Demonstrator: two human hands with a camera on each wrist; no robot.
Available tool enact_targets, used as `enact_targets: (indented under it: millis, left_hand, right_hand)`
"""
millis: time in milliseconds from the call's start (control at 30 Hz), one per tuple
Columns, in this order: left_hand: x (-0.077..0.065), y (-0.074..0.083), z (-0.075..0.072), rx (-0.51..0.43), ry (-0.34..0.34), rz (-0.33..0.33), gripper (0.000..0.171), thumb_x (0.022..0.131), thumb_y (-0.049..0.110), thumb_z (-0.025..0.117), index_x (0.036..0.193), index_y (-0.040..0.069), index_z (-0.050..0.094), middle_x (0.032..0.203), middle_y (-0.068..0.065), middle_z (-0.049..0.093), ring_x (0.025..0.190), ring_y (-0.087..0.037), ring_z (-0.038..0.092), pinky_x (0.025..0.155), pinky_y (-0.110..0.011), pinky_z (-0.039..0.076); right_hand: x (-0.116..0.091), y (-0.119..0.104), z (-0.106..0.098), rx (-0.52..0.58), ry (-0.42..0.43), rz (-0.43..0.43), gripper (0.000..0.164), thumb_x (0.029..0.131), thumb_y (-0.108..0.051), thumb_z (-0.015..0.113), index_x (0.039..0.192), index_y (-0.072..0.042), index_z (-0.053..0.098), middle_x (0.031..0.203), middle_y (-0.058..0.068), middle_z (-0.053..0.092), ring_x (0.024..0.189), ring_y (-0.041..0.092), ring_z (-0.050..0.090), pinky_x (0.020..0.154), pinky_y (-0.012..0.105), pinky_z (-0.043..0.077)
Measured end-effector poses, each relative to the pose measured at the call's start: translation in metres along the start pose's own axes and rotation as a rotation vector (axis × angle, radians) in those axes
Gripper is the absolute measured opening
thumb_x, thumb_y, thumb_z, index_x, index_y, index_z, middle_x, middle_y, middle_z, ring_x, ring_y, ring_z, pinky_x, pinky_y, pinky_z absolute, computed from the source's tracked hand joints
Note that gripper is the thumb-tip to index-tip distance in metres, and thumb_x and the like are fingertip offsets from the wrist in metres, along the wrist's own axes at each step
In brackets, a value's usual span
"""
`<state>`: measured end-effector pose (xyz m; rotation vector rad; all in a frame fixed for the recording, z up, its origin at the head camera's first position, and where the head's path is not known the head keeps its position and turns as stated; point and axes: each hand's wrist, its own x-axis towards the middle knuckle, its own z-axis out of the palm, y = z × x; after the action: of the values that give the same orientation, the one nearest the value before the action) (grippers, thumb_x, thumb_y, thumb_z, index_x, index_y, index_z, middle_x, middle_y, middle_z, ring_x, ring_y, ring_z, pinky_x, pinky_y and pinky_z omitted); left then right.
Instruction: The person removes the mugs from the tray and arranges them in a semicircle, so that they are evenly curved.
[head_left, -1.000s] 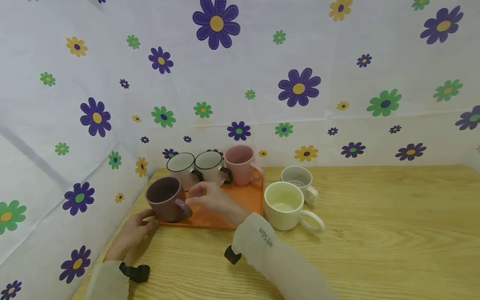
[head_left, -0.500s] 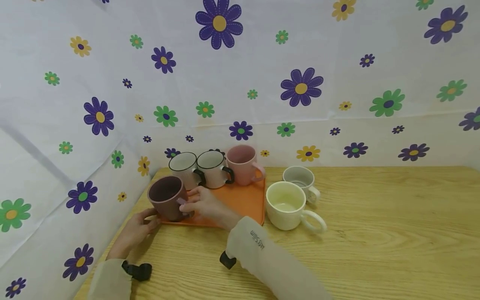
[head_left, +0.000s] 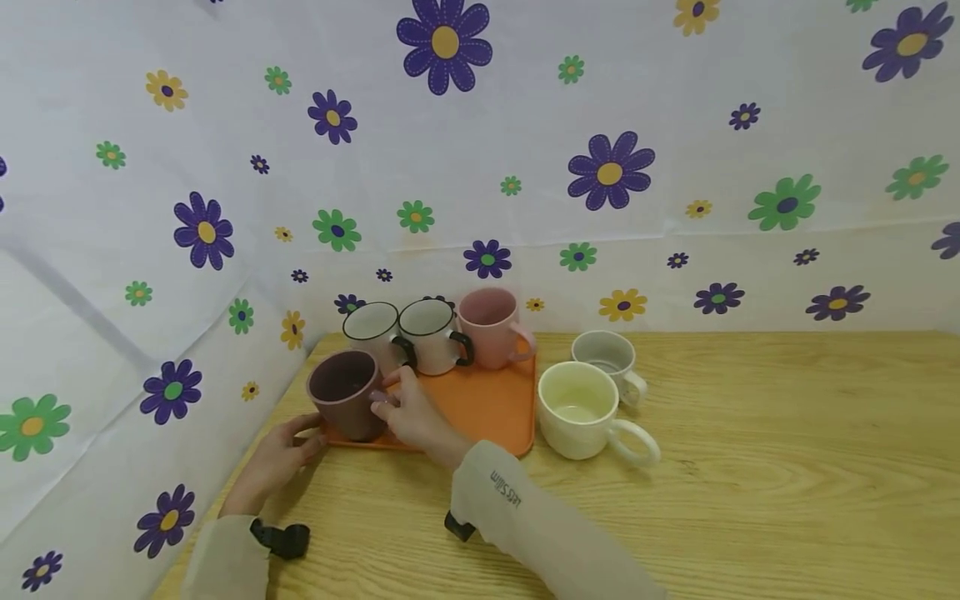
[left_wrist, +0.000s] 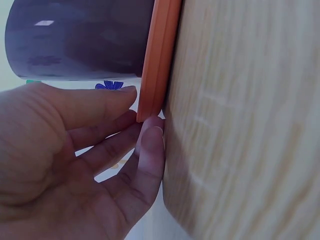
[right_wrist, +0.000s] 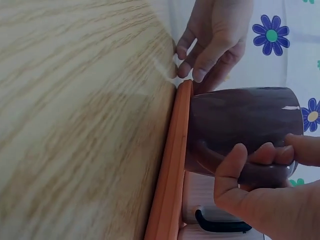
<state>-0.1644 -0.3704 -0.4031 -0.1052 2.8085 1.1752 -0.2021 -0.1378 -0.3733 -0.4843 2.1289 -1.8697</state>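
A dark purple-brown mug (head_left: 347,406) stands upright at the near left corner of an orange tray (head_left: 480,408). My right hand (head_left: 416,417) grips its handle; the right wrist view shows the thumb and fingertips around the handle (right_wrist: 207,157). At the tray's left corner my left hand (head_left: 279,458) pinches the edge. In the left wrist view the thumb lies by the tray's rim (left_wrist: 155,65), with a fingertip low against its end near the table. Behind the mug are two white mugs with black rims and handles, the left one (head_left: 372,321) partly covered, the other (head_left: 431,346) beside it.
A pink mug (head_left: 487,333) stands at the tray's back right. Right of the tray, on the wooden table (head_left: 750,467), are a pale yellow mug (head_left: 573,421) and a grey-white cup (head_left: 600,343) behind it. A flower-patterned cloth (head_left: 525,125) hangs behind and at left.
My right hand has closed from beside the purple-brown mug onto its handle. The mug has shifted slightly right on the tray. My left hand stays at the tray corner; the view has drifted slightly.
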Motion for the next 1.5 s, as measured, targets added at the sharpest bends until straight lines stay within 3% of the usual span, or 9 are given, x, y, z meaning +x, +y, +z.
enact_targets:
  millis: [100, 400, 633, 800, 1033, 1233, 1500]
  left_hand:
    - [0.000, 0.001, 0.001, -0.009, -0.001, 0.004, 0.051, 0.104, 0.014, 0.057, 0.148, -0.009, 0.043, 0.144, -0.033, 0.048, 0.114, -0.040, 0.064, 0.080, -0.037, 0.053]
    - [-0.001, 0.003, 0.001, -0.040, -0.017, -0.002, 0.052, 0.105, 0.014, 0.057, 0.148, -0.010, 0.041, 0.138, -0.033, 0.054, 0.113, -0.040, 0.065, 0.085, -0.043, 0.053]
    - [-0.002, 0.004, 0.000, -0.008, -0.024, -0.008, 0.052, 0.105, 0.016, 0.056, 0.149, -0.009, 0.041, 0.146, -0.033, 0.047, 0.117, -0.041, 0.062, 0.090, -0.047, 0.052]
    - [-0.004, 0.006, 0.000, -0.012, -0.024, -0.011, 0.052, 0.105, 0.015, 0.056, 0.148, -0.009, 0.041, 0.147, -0.032, 0.046, 0.117, -0.041, 0.062, 0.090, -0.045, 0.052]
    - [-0.004, 0.004, -0.001, -0.021, -0.021, -0.010, 0.051, 0.105, 0.015, 0.056, 0.148, -0.009, 0.042, 0.145, -0.031, 0.047, 0.114, -0.038, 0.064, 0.090, -0.046, 0.051]
    - [-0.003, 0.004, 0.000, -0.028, -0.013, -0.005, 0.050, 0.105, 0.013, 0.056, 0.147, -0.010, 0.042, 0.144, -0.032, 0.048, 0.113, -0.038, 0.064, 0.088, -0.043, 0.052]
    - [-0.002, 0.003, 0.000, -0.035, -0.012, -0.012, 0.050, 0.105, 0.012, 0.055, 0.148, -0.010, 0.041, 0.145, -0.032, 0.047, 0.112, -0.037, 0.064, 0.086, -0.041, 0.053]
  right_hand:
    - [-0.001, 0.001, -0.001, -0.035, 0.024, -0.024, 0.018, 0.100, -0.003, 0.061, 0.114, -0.005, 0.049, 0.081, 0.005, 0.057, 0.064, 0.013, 0.046, 0.057, 0.022, 0.036]
    - [0.000, 0.004, -0.007, -0.005, 0.023, -0.082, 0.011, 0.103, -0.001, 0.055, 0.110, -0.005, 0.048, 0.093, 0.011, 0.060, 0.068, 0.016, 0.046, 0.059, 0.025, 0.036]
    - [0.000, -0.002, -0.019, -0.029, 0.008, -0.149, 0.009, 0.103, 0.000, 0.053, 0.111, -0.003, 0.048, 0.101, 0.012, 0.056, 0.085, 0.020, 0.051, 0.068, 0.027, 0.041]
    - [-0.002, -0.011, -0.029, -0.007, -0.029, -0.198, 0.008, 0.104, 0.002, 0.050, 0.111, -0.001, 0.046, 0.099, 0.013, 0.055, 0.086, 0.022, 0.052, 0.071, 0.029, 0.044]
    - [-0.009, -0.027, -0.041, 0.009, -0.018, -0.201, 0.010, 0.104, 0.003, 0.049, 0.114, 0.002, 0.047, 0.121, 0.024, 0.056, 0.100, 0.030, 0.059, 0.083, 0.045, 0.055]
    - [-0.015, -0.042, -0.053, -0.068, 0.004, -0.194, 0.011, 0.104, -0.001, 0.051, 0.115, 0.000, 0.049, 0.114, 0.021, 0.065, 0.097, 0.030, 0.063, 0.084, 0.047, 0.056]
    - [-0.016, -0.049, -0.066, -0.116, 0.011, -0.209, 0.012, 0.104, -0.002, 0.052, 0.116, 0.000, 0.050, 0.112, 0.020, 0.067, 0.097, 0.029, 0.063, 0.082, 0.040, 0.057]
